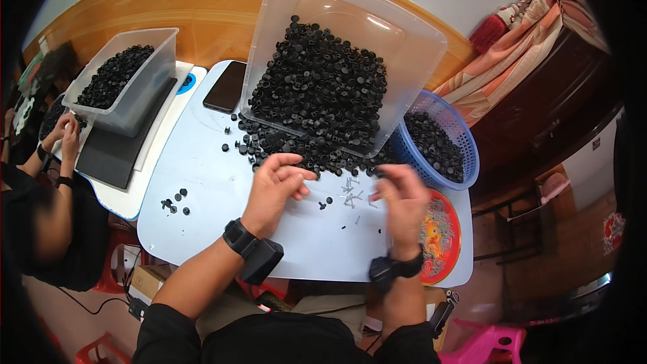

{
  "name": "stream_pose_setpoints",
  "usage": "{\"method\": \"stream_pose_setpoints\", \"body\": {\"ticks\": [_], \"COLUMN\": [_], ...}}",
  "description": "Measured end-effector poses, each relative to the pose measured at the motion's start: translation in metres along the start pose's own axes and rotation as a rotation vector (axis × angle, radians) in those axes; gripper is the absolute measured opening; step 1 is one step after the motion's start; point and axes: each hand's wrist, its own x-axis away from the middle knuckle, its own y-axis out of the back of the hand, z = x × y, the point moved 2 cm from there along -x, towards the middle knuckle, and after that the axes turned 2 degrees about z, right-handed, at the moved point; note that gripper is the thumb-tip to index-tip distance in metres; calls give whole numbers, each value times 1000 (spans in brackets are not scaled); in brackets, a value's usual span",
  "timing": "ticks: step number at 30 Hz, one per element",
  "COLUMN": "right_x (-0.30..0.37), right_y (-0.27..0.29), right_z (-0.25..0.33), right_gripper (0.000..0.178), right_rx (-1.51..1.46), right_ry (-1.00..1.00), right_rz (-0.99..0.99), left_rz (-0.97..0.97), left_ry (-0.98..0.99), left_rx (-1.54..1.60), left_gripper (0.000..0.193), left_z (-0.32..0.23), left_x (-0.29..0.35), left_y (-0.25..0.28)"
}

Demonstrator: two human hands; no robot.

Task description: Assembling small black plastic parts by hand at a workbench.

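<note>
My left hand [275,192] is above the pale blue table [209,229], at the near edge of a spill of small black plastic knobs [283,145]. Its fingers are curled together, and anything between them is too small to make out. My right hand [404,205], smeared by motion, is closed beside several loose grey screws [350,192]. A small black knob [379,172] shows at its fingertips. Between the hands lie a couple of loose black pieces [325,203]. Behind them a large clear plastic bin [418,47] lies tipped toward me, heaped with such knobs.
A blue basket [472,155] of black parts stands at the right. Near it is a red plate [453,243] with many screws. A dark phone [226,87] lies at the back left. On a neighbouring table, another person's hands [64,131] work beside a clear bin [145,87].
</note>
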Motion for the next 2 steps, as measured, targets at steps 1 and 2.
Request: {"method": "stream_pose_setpoints", "body": {"ticks": [1, 2], "right_x": [-6, -4], "right_y": [22, 24], "right_z": [1, 0], "right_gripper": [20, 20], "right_rx": [60, 67], "right_ry": [-9, -9], "right_rz": [-90, -93], "left_rz": [-17, -46], "left_ry": [-31, -22], "left_rx": [6, 20], "left_gripper": [28, 30], "left_z": [3, 4], "left_x": [-3, -4], "left_y": [7, 13]}}
